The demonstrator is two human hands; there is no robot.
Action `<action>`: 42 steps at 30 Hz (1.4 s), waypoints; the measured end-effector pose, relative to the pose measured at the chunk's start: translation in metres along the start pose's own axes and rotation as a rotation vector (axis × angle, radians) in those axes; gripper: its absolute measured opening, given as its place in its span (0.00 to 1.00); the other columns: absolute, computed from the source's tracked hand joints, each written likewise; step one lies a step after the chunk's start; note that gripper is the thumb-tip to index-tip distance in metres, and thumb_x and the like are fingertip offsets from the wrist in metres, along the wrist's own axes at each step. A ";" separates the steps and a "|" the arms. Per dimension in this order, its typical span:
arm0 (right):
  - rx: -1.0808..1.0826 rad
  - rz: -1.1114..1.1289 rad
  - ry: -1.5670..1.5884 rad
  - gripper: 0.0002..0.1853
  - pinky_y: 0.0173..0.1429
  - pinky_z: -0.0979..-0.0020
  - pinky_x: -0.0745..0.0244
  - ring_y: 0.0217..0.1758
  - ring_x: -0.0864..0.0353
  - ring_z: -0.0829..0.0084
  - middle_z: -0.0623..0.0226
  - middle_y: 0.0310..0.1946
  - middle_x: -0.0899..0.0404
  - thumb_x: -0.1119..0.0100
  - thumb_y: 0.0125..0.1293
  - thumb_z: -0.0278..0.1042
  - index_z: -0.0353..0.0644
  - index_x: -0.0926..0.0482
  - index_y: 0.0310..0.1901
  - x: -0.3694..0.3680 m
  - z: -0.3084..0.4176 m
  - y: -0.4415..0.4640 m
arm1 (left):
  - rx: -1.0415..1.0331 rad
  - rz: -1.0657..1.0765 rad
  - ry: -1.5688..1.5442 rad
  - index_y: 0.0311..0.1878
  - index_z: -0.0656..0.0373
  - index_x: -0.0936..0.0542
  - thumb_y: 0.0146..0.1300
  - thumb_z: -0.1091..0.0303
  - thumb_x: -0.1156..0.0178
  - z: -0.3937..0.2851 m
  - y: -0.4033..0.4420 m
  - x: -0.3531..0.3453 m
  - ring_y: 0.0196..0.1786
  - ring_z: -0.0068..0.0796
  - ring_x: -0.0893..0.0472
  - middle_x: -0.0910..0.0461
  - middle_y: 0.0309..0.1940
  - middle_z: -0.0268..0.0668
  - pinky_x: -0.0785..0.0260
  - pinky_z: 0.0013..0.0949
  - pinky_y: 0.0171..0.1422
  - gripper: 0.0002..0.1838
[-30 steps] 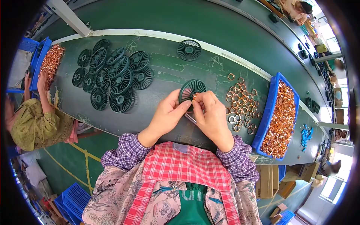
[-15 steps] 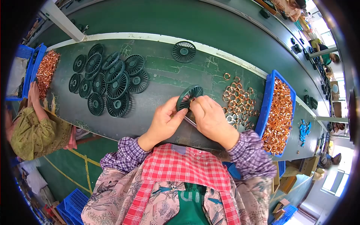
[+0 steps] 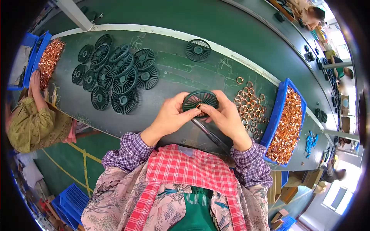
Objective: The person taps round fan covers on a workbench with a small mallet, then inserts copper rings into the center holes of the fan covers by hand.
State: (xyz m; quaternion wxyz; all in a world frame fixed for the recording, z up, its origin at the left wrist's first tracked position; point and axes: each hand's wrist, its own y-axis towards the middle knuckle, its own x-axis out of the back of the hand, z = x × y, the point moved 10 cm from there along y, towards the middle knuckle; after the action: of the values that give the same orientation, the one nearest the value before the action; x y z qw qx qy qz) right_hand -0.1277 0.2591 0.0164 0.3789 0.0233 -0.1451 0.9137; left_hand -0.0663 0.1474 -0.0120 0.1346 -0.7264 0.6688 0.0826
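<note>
Both hands around a dark wheel, thumbs inward

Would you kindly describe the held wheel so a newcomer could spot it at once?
On the long green table, look between the piled wheels and the loose coppery rings. There the left hand and right hand hold one dark green spoked wheel. Unlike its neighbours, it is in hand, with a coppery ring showing at its hub.

The scene is brightly lit, and the white-paned rectangular window at lower right is overexposed. The held dark-green spoked plastic wheel is rendered fairly crisply. The scratched dark-green worktop is bowed by fisheye distortion; the corners are blackened.
</note>
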 end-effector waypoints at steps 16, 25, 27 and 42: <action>0.649 -0.472 -0.887 0.15 0.44 0.67 0.21 0.44 0.15 0.65 0.58 0.45 0.18 0.37 0.67 0.29 0.37 0.21 0.54 0.051 0.054 0.111 | 0.083 -0.080 -0.115 0.52 0.61 0.22 0.74 0.70 0.43 0.030 0.001 0.034 0.43 0.25 0.15 0.15 0.44 0.40 0.22 0.27 0.43 0.08; 0.784 -0.363 -1.132 0.21 0.69 0.52 0.33 0.64 0.26 0.47 0.50 0.57 0.22 0.35 0.60 0.34 0.35 0.21 0.54 -0.031 0.079 0.098 | 0.060 -0.026 -0.035 0.50 0.64 0.22 0.74 0.71 0.42 0.042 -0.012 0.039 0.39 0.22 0.15 0.14 0.39 0.38 0.22 0.25 0.39 0.08; 0.798 -0.035 -0.944 0.23 0.64 0.52 0.29 0.58 0.23 0.48 0.50 0.54 0.20 0.32 0.59 0.39 0.35 0.20 0.53 -0.086 0.093 0.099 | 0.086 0.050 0.193 0.53 0.65 0.23 0.71 0.70 0.41 0.038 -0.013 0.034 0.46 0.27 0.16 0.15 0.46 0.41 0.22 0.31 0.49 0.12; 0.478 -0.057 -0.995 0.54 0.62 0.53 0.27 0.58 0.23 0.46 0.39 0.58 0.26 0.27 0.50 0.54 0.32 0.41 0.73 -0.148 0.075 0.098 | -0.227 -0.248 0.418 0.68 0.61 0.30 0.69 0.62 0.40 0.012 -0.011 0.051 0.69 0.39 0.30 0.27 0.65 0.46 0.38 0.42 0.73 0.27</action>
State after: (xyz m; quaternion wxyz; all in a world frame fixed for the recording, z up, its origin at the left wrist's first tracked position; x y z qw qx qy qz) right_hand -0.0960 0.0710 0.0415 0.2736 0.5415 -0.0946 0.7893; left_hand -0.0496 0.1032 -0.0381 -0.0795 -0.8146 0.5745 -0.0120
